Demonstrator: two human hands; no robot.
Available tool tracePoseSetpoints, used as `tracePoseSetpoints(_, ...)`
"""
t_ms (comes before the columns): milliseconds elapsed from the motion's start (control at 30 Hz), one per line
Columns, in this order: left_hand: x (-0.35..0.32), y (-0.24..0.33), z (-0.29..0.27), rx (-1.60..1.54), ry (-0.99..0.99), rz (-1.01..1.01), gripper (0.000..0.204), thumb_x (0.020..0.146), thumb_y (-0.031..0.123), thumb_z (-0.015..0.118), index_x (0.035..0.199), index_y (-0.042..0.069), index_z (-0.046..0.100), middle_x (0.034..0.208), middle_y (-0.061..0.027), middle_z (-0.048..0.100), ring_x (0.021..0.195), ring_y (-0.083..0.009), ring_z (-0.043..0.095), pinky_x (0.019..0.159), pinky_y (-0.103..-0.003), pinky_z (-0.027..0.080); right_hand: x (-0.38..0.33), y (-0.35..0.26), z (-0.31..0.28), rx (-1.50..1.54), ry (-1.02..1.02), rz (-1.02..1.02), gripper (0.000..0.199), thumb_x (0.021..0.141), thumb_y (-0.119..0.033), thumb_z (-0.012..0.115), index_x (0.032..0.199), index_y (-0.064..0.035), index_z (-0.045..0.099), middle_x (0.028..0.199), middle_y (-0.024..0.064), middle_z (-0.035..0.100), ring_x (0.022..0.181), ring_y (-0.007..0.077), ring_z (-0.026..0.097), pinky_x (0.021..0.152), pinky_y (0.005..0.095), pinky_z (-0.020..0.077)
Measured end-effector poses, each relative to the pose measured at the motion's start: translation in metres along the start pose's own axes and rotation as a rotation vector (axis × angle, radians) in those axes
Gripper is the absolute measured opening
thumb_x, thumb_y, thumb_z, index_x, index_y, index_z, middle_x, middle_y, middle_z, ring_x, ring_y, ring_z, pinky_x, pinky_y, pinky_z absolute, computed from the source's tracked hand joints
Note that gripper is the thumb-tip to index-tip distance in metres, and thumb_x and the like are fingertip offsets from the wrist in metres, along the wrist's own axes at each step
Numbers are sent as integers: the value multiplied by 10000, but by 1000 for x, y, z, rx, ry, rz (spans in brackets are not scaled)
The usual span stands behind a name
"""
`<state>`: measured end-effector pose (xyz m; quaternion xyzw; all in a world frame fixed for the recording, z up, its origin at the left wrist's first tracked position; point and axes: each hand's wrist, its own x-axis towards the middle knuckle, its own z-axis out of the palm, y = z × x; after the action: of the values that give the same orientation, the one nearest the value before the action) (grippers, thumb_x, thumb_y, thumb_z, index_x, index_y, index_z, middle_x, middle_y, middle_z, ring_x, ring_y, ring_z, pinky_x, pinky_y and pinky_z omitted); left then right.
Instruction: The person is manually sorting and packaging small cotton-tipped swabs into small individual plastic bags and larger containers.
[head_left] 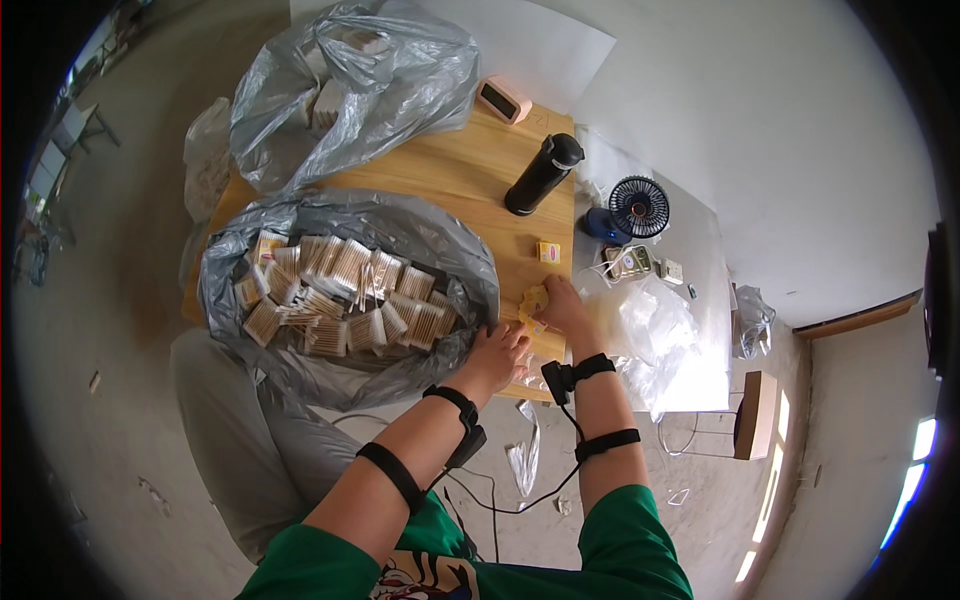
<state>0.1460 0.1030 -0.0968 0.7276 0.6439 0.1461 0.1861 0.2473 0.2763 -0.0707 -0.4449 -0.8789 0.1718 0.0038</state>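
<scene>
Yellow, crumpled small packet (535, 298) pinched in right hand (562, 305), left hand (497, 355) loosely curled on grey bag (440, 350) rim.

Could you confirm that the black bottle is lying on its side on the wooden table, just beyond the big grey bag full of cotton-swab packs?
Not quite: in the head view the black bottle stands upright on the wooden table, beyond the grey bag of cotton-swab packs.

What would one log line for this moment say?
left hand: resting at grey bag of cotton-swab packs | right hand: on small yellow packet | surface: wooden table | nearby: black bottle
</scene>
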Motion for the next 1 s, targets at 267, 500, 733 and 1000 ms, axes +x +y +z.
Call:
tracePoseSetpoints(267,2,1,-1,6,-21,-16,571,863,399,561,1344,115,440,1443,-54,331,1288,-233,308,1008,-552,292,1,0,-1,-78,-68,26,553,508,-180,792,988,13,594,1065,209,590,1005,376,564,851,407,477)
tracePoseSetpoints(500,3,-1,-1,23,-76,-42,596,871,426,542,1370,129,412,1462,-35,302,1293,-218,295,1020,-546,276,-3,0,8,-47,81,-100,506,534,-160,778,970,24,599,1024,213,580,1005,378,560,846,423,475)
tracePoseSetpoints(733,5,3,-7,27,-145,-53,603,886,432,521,1392,137,381,1479,-29,275,1316,-207,267,1034,-540,260,-9,7,17,-14,52,-11,470,644,-159,717,1048,9,547,1035,212,596,1014,408,548,828,441,467)
tracePoseSetpoints(1000,2,0,-8,13,-185,-97,608,900,423,501,1417,146,339,1504,-30,240,1352,-207,228,1047,-521,234,-27,-16,0,191,-20,177,530,713,-126,686,1196,-13,498,1122,229,578,1101,375,521,886,432,457)
